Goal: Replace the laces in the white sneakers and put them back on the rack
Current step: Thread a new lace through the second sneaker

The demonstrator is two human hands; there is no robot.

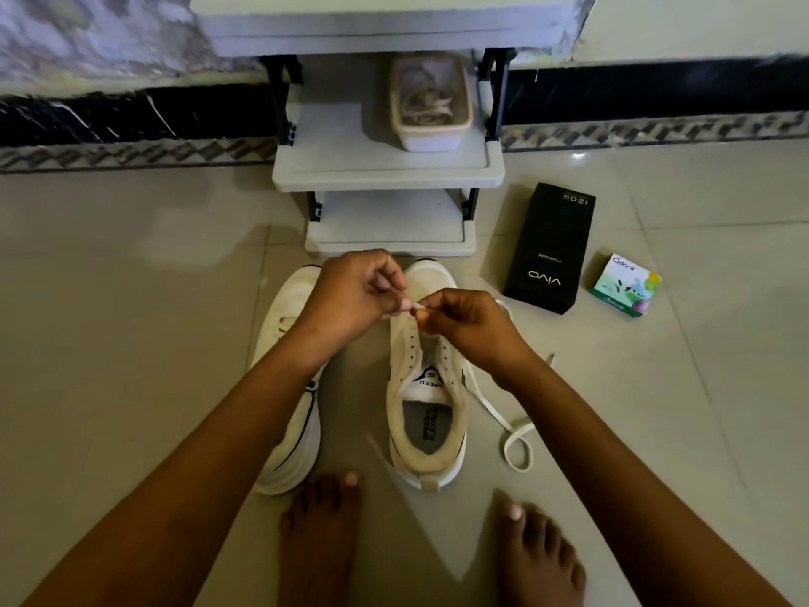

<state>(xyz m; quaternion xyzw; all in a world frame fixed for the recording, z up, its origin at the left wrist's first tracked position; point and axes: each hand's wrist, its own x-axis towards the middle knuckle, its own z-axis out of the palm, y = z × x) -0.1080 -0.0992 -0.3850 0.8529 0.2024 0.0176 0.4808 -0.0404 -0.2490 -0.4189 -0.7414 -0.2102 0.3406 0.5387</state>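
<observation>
Fingers (pixel 389 282) of left hand (pixel 350 295) and right hand (pixel 464 326) pinch flat white lace (pixel 483 399) over fabric sneaker (pixel 411 343).

— How are the hands held?
— Both arms are extended to mid-frame. A lace tip (pixel 416 305) is pinched by the left hand (pixel 350 295) and right hand (pixel 470 328), fingers curled, fingertips met.

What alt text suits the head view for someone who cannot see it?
The left hand and right hand pinch the end of a white lace over a white sneaker on the floor, the rest trailing to its right. A second sneaker sits beside it, before a rack holding a tub.
</observation>
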